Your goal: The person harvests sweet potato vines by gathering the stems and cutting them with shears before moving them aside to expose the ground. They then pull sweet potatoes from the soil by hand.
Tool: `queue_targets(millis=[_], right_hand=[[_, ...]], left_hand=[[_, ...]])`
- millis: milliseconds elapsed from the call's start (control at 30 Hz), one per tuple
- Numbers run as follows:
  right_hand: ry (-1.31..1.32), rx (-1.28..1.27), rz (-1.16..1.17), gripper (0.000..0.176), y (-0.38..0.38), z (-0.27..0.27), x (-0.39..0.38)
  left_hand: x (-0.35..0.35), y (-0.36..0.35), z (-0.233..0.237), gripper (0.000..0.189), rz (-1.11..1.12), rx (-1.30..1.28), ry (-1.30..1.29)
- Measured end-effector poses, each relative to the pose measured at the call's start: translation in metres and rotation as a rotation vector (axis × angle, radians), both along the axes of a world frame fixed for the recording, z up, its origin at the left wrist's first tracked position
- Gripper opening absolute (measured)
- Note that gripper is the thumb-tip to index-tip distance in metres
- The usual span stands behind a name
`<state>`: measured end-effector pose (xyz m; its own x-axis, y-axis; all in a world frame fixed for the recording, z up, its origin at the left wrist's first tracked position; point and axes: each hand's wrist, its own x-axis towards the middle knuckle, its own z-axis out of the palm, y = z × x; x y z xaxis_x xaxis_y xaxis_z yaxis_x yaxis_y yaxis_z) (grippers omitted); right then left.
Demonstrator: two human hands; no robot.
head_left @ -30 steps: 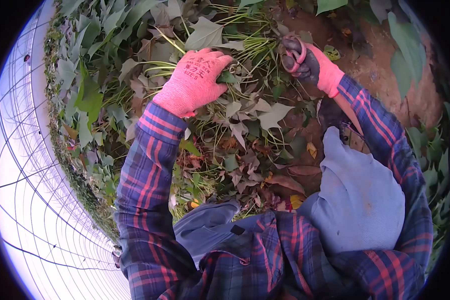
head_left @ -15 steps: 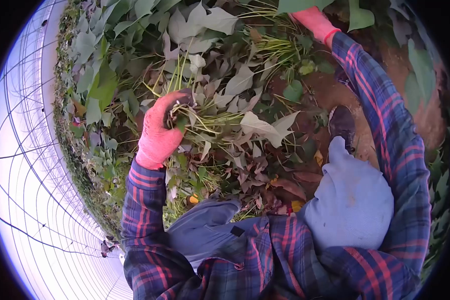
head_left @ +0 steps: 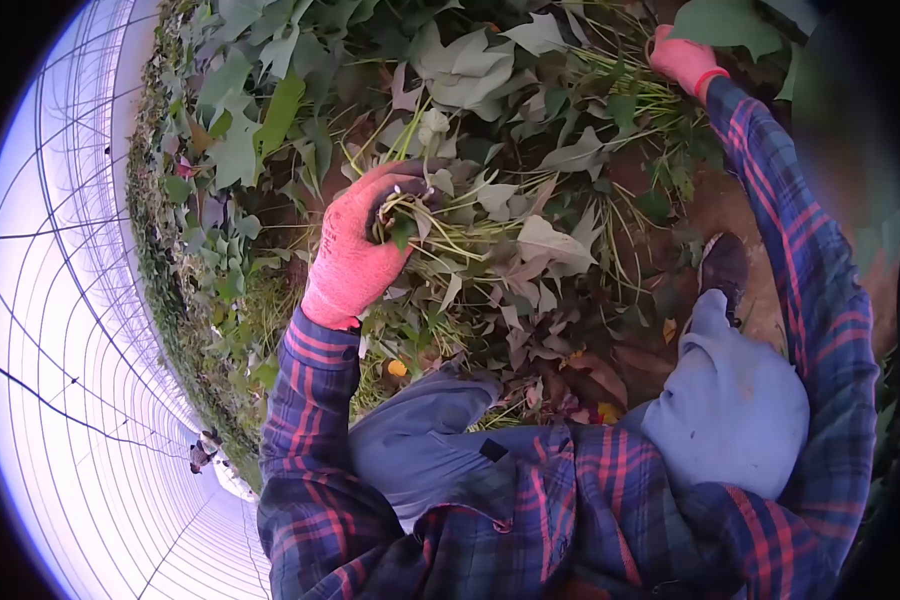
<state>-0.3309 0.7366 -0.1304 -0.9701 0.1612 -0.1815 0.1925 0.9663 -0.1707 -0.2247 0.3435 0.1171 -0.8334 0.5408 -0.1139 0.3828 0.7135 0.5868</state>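
My left hand (head_left: 355,240), in a pink glove with a dark palm, is closed around a bundle of leafy vine stems (head_left: 460,235). Cut-looking pale stem ends show between thumb and fingers, and the stems trail right over the foliage. At the upper right, my right hand (head_left: 685,60), also gloved in pink, has its fingers curled in at the edge of a clump of long green stems (head_left: 620,85). What those fingers hold, if anything, is hidden. A broad green leaf (head_left: 730,25) hangs just above that hand.
Dense lobed leaves (head_left: 465,70) cover the ground ahead and left. My dark shoe (head_left: 723,265) stands on brown soil (head_left: 720,205) at right. Dry reddish leaves (head_left: 595,380) lie before my knees. Hooped greenhouse framing (head_left: 70,300) runs along the left, with distant people (head_left: 205,450).
The view has shifted, so most things sit farther right. My right hand shows more from under the leaf and is lower beside the stem clump. My left hand keeps hold of its bundle.
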Motion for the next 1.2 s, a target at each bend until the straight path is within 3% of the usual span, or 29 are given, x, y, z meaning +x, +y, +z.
queue_targets(millis=[67, 233, 333, 500, 567, 633, 667, 700, 767, 833, 900, 967, 1000, 1033, 1100, 1167, 1200], right_hand=[[-0.051, -0.080, -0.006, 0.033, -0.002, 0.020, 0.011], [0.063, -0.095, -0.157, 0.038, -0.005, -0.006, 0.017], [0.117, -0.129, -0.234, 0.037, -0.007, -0.010, 0.022], [0.104, -0.090, -0.089, 0.036, -0.013, 0.000, 0.024], [0.156, -0.067, -0.187, 0.033, -0.012, -0.002, 0.020], [0.530, -0.373, -0.267, 0.029, -0.007, -0.004, 0.019], [0.385, -0.462, -0.006, 0.021, 0.010, 0.007, 0.012], [0.380, -0.460, -0.015, 0.021, 0.015, 0.009, 0.012], [0.524, -1.507, 0.014, 0.031, -0.003, 0.039, 0.012], [0.283, -1.404, -0.071, 0.031, -0.022, 0.081, 0.021], [0.151, -1.601, -0.176, 0.025, -0.080, 0.144, 0.068], [0.118, -1.620, 0.138, 0.033, -0.114, 0.167, 0.102], [0.435, -1.349, 0.437, 0.025, -0.130, 0.166, 0.112], [0.724, -1.029, 0.709, 0.023, -0.143, 0.160, 0.123], [0.077, -1.485, 0.544, 0.046, -0.159, 0.151, 0.152], [0.229, -1.376, 0.612, 0.043, -0.159, 0.143, 0.161], [0.064, -1.449, 0.678, 0.037, -0.151, 0.138, 0.162]], left_hand=[[0.005, -0.005, 0.000, 0.037, 0.121, -0.013, -0.104], [0.010, -0.010, -0.008, 0.032, 0.099, 0.055, -0.065], [0.009, -0.010, -0.014, 0.045, -0.056, 0.045, -0.090], [0.017, -0.002, -0.015, 0.045, -0.237, -0.033, -0.048], [0.019, -0.002, -0.014, 0.046, -0.279, -0.097, 0.011], [0.022, 0.001, -0.010, 0.046, -0.276, -0.096, -0.004], [0.023, 0.002, -0.010, 0.047, -0.269, -0.080, 0.028], [0.024, 0.003, -0.010, 0.047, -0.265, -0.064, 0.058], [0.025, 0.007, -0.009, 0.049, -0.283, -0.046, 0.075], [0.027, 0.012, -0.008, 0.053, -0.233, -0.033, 0.234], [0.026, 0.016, -0.012, 0.055, -0.221, -0.005, 0.282], [0.032, 0.022, -0.013, 0.056, -0.175, 0.024, 0.441], [0.035, 0.024, -0.011, 0.072, -0.191, -0.032, 0.452], [0.036, 0.026, -0.007, 0.072, -0.194, -0.030, 0.446], [0.038, 0.034, 0.001, 0.071, -0.384, -0.063, 0.400], [0.041, 0.034, 0.000, 0.066, -0.396, -0.037, 0.402], [0.039, 0.027, -0.003, 0.056, -0.418, 0.019, 0.397]])
